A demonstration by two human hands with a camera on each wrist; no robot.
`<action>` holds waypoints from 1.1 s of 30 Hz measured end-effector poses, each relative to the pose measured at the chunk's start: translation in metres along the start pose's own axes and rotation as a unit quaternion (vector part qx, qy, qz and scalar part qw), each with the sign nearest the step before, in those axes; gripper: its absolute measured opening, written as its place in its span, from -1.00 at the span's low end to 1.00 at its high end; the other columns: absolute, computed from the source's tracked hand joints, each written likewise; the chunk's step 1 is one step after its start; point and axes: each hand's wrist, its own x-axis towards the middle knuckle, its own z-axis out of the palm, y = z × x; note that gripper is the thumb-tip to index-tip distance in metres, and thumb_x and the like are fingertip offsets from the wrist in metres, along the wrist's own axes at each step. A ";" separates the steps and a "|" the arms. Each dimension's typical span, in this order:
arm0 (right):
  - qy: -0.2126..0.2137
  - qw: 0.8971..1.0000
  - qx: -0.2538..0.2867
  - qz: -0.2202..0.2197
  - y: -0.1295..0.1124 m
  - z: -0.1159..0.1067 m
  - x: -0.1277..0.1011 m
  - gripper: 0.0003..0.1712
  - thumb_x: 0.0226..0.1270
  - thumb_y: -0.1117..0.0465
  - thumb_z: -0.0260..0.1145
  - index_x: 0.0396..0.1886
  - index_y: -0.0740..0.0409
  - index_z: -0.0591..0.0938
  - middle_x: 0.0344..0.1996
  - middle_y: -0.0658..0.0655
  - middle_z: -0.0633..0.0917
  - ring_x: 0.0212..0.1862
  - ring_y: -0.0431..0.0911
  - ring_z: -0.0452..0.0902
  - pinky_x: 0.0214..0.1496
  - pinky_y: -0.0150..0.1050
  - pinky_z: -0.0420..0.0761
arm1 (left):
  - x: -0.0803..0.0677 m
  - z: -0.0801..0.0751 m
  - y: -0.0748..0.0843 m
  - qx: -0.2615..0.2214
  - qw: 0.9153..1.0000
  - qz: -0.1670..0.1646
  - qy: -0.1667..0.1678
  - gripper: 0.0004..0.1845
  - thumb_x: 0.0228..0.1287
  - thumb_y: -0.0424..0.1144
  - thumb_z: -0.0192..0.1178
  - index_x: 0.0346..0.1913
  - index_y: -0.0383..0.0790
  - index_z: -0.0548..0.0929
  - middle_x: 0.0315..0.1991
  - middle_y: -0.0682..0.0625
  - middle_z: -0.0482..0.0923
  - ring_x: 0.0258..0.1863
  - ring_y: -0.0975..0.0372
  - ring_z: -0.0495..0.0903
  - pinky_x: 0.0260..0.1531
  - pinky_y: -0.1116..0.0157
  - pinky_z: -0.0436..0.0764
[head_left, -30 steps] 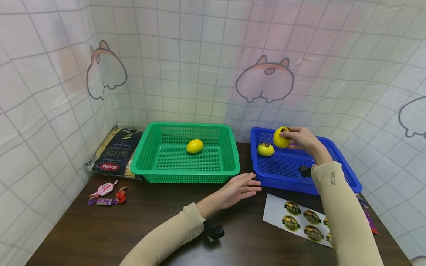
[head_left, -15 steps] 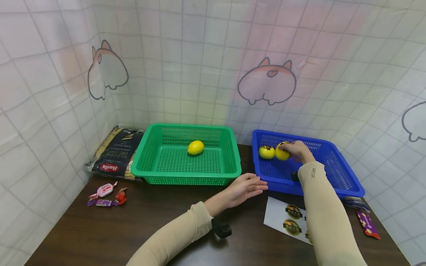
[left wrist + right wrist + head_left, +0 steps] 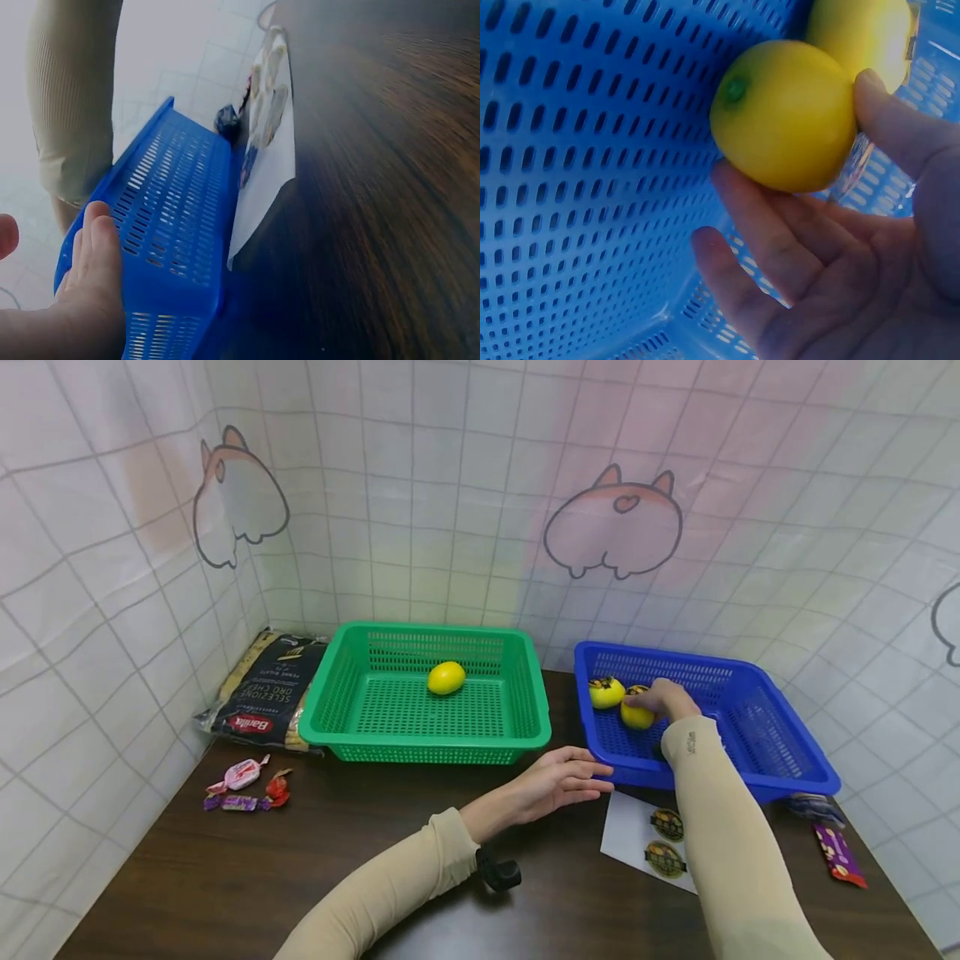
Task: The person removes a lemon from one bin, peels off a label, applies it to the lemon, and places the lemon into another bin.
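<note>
Since a second ago my right hand has carried its lemon down from above the rim of the blue basket to the basket floor, where it now sits just beside the second lemon that was already lying there. From the right wrist view, my thumb and fingers are loosely curled about the lemon, touching it on two sides, with the other lemon close behind it; the lemon looks to be resting against the blue mesh, and I cannot tell how firmly I grip it.

Meanwhile my left hand has slid a little to the right and now rests with straight, relaxed fingers against the near left corner of the blue basket, holding nothing. The left wrist view shows that hand lying flat along the basket's outer wall.

A third lemon lies alone in the green basket, which stands just left of the blue one on the dark wooden table. A sticker sheet lies on the table in front of the blue basket, partly under my right sleeve. A pasta bag leans by the green basket's left side, with wrapped candies near it.
</note>
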 end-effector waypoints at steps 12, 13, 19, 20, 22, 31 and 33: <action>0.024 0.998 -0.060 -0.025 -0.018 -0.017 -0.036 0.00 0.49 -0.28 0.00 0.43 0.56 0.15 0.35 0.61 0.30 0.33 0.44 0.32 0.33 0.30 0.46 | -0.021 -0.007 0.016 0.208 0.978 -0.014 0.008 -0.57 0.52 -0.04 0.04 0.25 -0.25 0.48 0.21 -0.30 0.57 -0.03 0.11 0.73 0.14 0.14 0.68; 0.031 0.997 -0.063 -0.038 -0.022 -0.018 -0.040 0.00 0.48 -0.29 0.00 0.42 0.56 0.17 0.32 0.62 0.33 0.30 0.43 0.35 0.31 0.28 0.48 | -0.025 -0.007 0.022 0.232 0.972 -0.017 0.006 -0.58 0.51 -0.02 0.04 0.23 -0.23 0.50 0.20 -0.25 0.59 -0.05 0.15 0.73 0.15 0.11 0.67; 0.105 0.984 -0.047 -0.136 -0.042 -0.023 -0.069 0.03 0.42 -0.35 0.06 0.47 0.44 0.17 0.28 0.54 0.42 0.18 0.40 0.46 0.23 0.28 0.53 | -0.049 -0.011 0.063 0.326 0.944 0.014 -0.043 -0.61 0.56 -0.01 -0.04 0.23 -0.15 0.50 0.22 -0.10 0.57 -0.01 0.17 0.70 0.17 0.08 0.65; 0.124 0.980 -0.039 -0.154 -0.044 -0.022 -0.075 0.03 0.42 -0.34 0.07 0.50 0.41 0.16 0.32 0.54 0.40 0.23 0.42 0.44 0.26 0.32 0.49 | -0.053 -0.012 0.069 0.337 0.940 0.021 -0.049 -0.62 0.56 -0.01 -0.05 0.23 -0.13 0.51 0.22 -0.09 0.58 -0.01 0.17 0.70 0.16 0.11 0.66; 0.161 0.968 -0.023 -0.193 -0.050 -0.017 -0.090 -0.04 0.43 -0.31 0.10 0.49 0.34 0.22 0.35 0.51 0.41 0.31 0.42 0.38 0.31 0.36 0.43 | -0.060 -0.016 0.078 0.355 0.933 0.030 -0.056 -0.65 0.56 -0.01 -0.05 0.20 -0.08 0.52 0.20 -0.07 0.59 0.00 0.17 0.71 0.11 0.19 0.67; 0.259 0.891 0.049 -0.370 -0.072 0.031 -0.147 -0.54 0.40 -0.01 0.32 0.14 0.18 0.63 -0.14 0.24 0.80 -0.13 0.10 0.76 -0.13 0.03 0.74 | -0.083 -0.038 0.118 0.393 0.914 0.080 -0.054 -0.65 0.57 -0.05 -0.06 0.21 -0.11 0.53 0.19 -0.17 0.59 0.01 0.09 0.67 0.08 0.21 0.67; 0.249 0.886 0.056 -0.386 -0.077 0.042 -0.153 -0.58 0.38 0.01 0.33 0.09 0.17 0.65 -0.17 0.21 0.81 -0.17 0.08 0.77 -0.16 -0.02 0.75 | -0.087 -0.044 0.127 0.391 0.915 0.092 -0.044 -0.65 0.57 -0.06 -0.05 0.21 -0.14 0.53 0.19 -0.20 0.57 0.04 0.00 0.65 0.11 0.15 0.66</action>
